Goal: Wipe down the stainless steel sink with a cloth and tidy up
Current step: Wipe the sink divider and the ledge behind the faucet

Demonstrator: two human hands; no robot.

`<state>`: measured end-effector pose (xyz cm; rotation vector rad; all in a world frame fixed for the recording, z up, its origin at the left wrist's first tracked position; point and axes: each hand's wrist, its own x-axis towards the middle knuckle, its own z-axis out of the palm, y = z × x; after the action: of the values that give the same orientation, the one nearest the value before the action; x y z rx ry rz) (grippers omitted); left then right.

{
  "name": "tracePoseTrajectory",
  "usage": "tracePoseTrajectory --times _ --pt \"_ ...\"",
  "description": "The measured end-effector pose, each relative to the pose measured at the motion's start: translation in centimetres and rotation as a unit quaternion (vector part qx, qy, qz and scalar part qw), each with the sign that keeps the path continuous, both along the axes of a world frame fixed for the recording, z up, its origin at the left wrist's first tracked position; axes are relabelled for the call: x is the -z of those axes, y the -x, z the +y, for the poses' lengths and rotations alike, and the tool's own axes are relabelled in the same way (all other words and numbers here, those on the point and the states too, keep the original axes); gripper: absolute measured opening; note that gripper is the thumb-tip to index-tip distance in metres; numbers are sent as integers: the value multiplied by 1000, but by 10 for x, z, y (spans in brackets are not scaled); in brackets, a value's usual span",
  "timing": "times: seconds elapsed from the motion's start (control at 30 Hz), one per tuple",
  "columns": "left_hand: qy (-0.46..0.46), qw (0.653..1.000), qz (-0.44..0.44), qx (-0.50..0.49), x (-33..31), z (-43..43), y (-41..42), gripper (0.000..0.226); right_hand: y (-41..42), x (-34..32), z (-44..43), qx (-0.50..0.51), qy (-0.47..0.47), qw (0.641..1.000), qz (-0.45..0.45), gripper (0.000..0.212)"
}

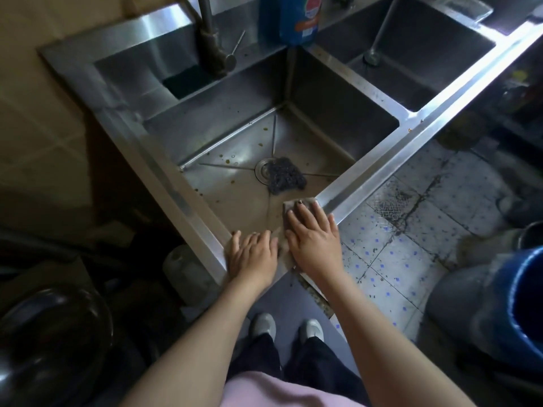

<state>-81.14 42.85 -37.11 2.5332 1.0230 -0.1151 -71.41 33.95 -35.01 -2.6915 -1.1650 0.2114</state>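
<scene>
- Head view: R hand [313,239] lies flat, fingers straight & slightly spread, pressing the cloth [286,205] onto the near corner of the sink [382,160] rim. It's a press, not a clamp.
- Cloth is right under R palm. One edge pokes out past the fingertips, another strip shows on the thumb side.
- L hand [254,254] just beside R, thumb side, also flat w/ fingers relaxed on the rim, holding nothing.
- Key relation: the front rim's long axis runs away from R fingertips, up & to the right. Basin floor [235,195] sits ahead of & below both hands, spotted w/ specks.
- R hand is the one on the cloth, so prob the wiping hand, w/ L as brace.
- Scourer [283,176] lies ahead of R fingertips down in the basin, partly over the drain [263,170]. Likely needs lifting out before the floor gets wiped.
- Blue bottle [299,19] & tap [211,39] far ahead at the back edge, well apart from either hand.
</scene>
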Motion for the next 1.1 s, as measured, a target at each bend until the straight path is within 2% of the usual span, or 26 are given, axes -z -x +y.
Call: tracePoseTrajectory --times 0.17,0.3,0.43,0.63,0.77,1.1 --pt "16 1000 16 10 -2 0 2 45 -35 0 6 75 15 997 16 49" --pt "18 999 25 12 -4 0 1 48 -44 -3 4 69 -2 997 20 48" --pt "18 999 33 13 -6 -1 1 48 -30 -8 1 83 -76 991 68 39" --pt "-8 999 44 12 -6 -1 1 45 16 -4 2 77 -92 991 59 42" --pt "-11 999 43 12 -4 -1 2 44 12 -2 6 88 -105 990 45 41" --pt "-7 999 30 13 -4 -2 3 49 -69 -4 10 115 -19 993 24 44"
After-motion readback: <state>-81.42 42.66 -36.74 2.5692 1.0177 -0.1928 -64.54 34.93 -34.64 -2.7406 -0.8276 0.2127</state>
